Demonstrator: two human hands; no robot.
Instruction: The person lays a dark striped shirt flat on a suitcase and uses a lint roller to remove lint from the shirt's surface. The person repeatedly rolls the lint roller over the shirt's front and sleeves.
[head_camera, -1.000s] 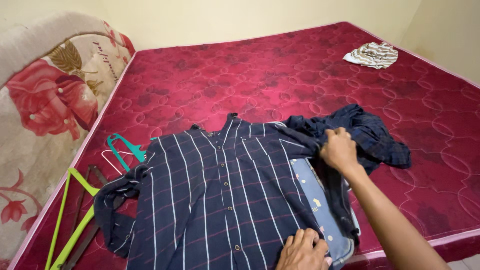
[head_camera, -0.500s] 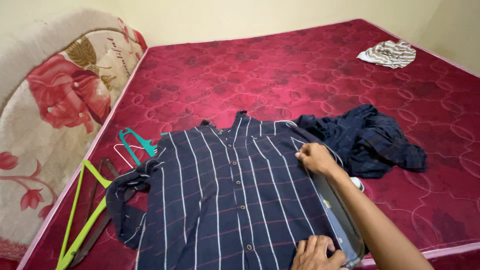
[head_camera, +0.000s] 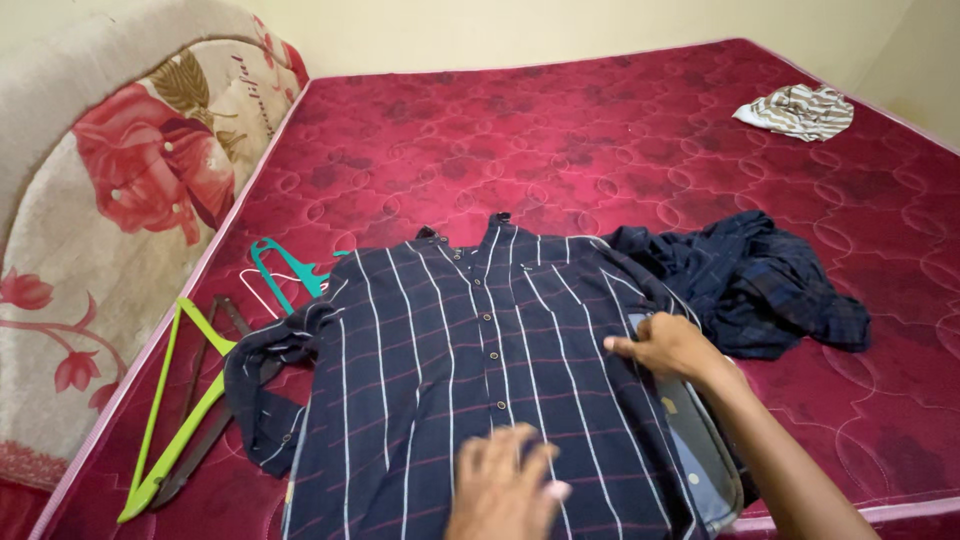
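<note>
A navy shirt with white and red stripes (head_camera: 440, 370) lies front-up and buttoned on a red mattress (head_camera: 560, 130). My right hand (head_camera: 665, 345) pinches the shirt's folded right edge, where a light blue inner lining (head_camera: 700, 450) shows. My left hand (head_camera: 500, 490) rests flat on the lower front of the shirt, fingers spread. The shirt's left sleeve (head_camera: 265, 390) lies bunched near the mattress edge.
A crumpled dark navy garment (head_camera: 770, 280) lies to the right of the shirt. A striped cloth (head_camera: 798, 108) sits at the far right corner. Teal (head_camera: 285, 275), lime green (head_camera: 175, 410) and dark hangers lie at the left edge. A floral headboard (head_camera: 110, 200) stands on the left.
My right hand has moved down and inward along the shirt's right side, folding that edge over. My left hand has slid up onto the shirt front. The view has shifted.
</note>
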